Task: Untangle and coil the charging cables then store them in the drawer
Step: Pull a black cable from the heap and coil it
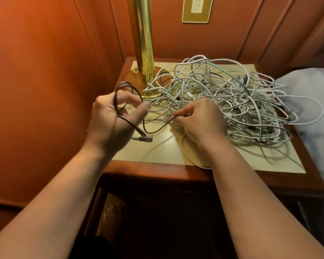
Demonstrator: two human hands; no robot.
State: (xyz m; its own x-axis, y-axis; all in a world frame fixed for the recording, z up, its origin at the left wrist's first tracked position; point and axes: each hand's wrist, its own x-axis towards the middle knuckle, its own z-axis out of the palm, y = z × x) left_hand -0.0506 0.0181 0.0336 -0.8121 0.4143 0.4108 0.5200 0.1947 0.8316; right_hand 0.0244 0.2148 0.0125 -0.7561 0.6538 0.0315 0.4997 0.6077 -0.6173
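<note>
A big tangle of white charging cables (232, 101) covers the right half of the nightstand top (157, 152). A black cable (153, 130) runs between my hands. My left hand (112, 118) is raised at the left, with loops of the black cable wound around its fingers; the cable's metal plug (148, 138) hangs just below it. My right hand (200, 118) pinches the black cable at the near edge of the white tangle. Below the top, the drawer (157, 212) stands open, dark inside.
A brass lamp pole (142, 43) rises from its round base at the back left of the nightstand. Orange padded wall panels stand behind and to the left. A pale pillow (310, 101) lies at the right. A brass switch plate (196, 9) is on the wall.
</note>
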